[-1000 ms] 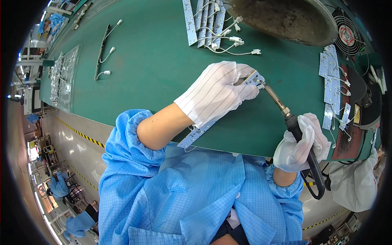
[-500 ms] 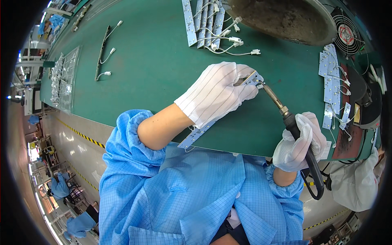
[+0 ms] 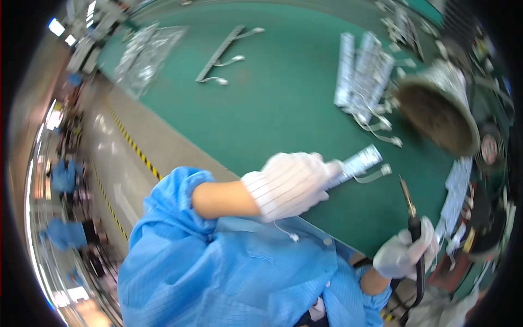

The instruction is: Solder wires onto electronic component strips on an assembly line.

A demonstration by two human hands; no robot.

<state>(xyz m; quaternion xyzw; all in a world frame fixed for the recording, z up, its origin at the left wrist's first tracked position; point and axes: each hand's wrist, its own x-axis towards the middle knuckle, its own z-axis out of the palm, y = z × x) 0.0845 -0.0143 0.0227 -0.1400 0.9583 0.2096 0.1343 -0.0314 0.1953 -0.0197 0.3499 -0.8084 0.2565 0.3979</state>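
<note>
In my gloved left hand (image 3: 291, 182) is a light-blue LED circuit strip (image 3: 362, 162), its far end sticking out past my fingers. A short white wire with a connector plug (image 3: 385, 170) hangs from that end, and another plug (image 3: 295, 237) shows below my wrist. The middle of the strip is hidden by the glove. My gloved right hand (image 3: 406, 253) is closed round the black handle of a soldering iron (image 3: 409, 204). Its metal tip points up and away, apart from the strip.
A stack of LED strips (image 3: 362, 76) with wires lies at the far right, beside the extractor hood (image 3: 436, 109). More strips (image 3: 456, 191) lie near a small fan (image 3: 490, 147). Farther left are a thin wired strip (image 3: 220, 54) and clear plastic packaging (image 3: 150, 57) on the green table (image 3: 272, 98).
The soldering iron's tip has come away from the strip. My left hand now grips the strip farther back, leaving more of its end showing. The whole view has swung left and blurred.
</note>
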